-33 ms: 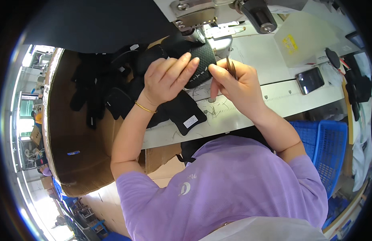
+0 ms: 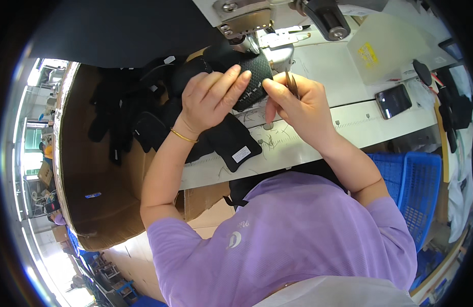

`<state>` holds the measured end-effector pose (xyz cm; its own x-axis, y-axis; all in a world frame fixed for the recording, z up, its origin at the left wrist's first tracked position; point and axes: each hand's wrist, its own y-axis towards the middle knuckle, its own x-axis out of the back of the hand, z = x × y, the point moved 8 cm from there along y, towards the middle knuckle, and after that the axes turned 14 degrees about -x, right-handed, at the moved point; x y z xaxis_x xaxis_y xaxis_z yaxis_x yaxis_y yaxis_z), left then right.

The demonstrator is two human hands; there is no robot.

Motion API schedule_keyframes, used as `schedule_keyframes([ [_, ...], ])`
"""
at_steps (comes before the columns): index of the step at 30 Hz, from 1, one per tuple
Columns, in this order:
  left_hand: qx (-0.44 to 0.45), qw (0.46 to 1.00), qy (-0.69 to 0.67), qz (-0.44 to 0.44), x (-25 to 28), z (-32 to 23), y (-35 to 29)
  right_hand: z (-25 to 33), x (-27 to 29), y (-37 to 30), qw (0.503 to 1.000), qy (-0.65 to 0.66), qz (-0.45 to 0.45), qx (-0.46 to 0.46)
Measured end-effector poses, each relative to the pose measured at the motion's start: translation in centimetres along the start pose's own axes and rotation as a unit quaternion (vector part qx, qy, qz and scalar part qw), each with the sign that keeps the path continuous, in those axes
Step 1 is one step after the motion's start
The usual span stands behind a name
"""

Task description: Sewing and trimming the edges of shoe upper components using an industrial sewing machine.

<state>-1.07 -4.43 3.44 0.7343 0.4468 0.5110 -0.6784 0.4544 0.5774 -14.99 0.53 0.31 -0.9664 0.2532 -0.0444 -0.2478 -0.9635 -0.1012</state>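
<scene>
White worktable (image 2: 282, 156), black textured piece (image 2: 259, 74)

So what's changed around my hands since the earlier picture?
Nothing visibly, just a slight shift of the whole view. Your left hand stays on the black piece, your right hand keeps the pointed tool, and the phone lies where it was.
</scene>
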Motion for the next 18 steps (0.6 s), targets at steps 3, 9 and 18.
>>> schedule_keyframes([
  [3, 0.007, 1.000, 0.002, -0.006, -0.7, 0.4, -0.2, 0.4, 0.0, 0.5, 0.999, -0.018, -0.018, 0.026],
  [9, 0.020, 0.999, 0.024, -0.014, -1.8, 1.3, -0.7, 0.8, 0.0, 1.4, 0.997, -0.021, -0.043, 0.068],
  [18, 0.045, 0.998, 0.054, 0.002, 0.1, 1.0, 1.3, 0.6, 0.0, 1.7, 0.996, -0.003, -0.056, 0.073],
])
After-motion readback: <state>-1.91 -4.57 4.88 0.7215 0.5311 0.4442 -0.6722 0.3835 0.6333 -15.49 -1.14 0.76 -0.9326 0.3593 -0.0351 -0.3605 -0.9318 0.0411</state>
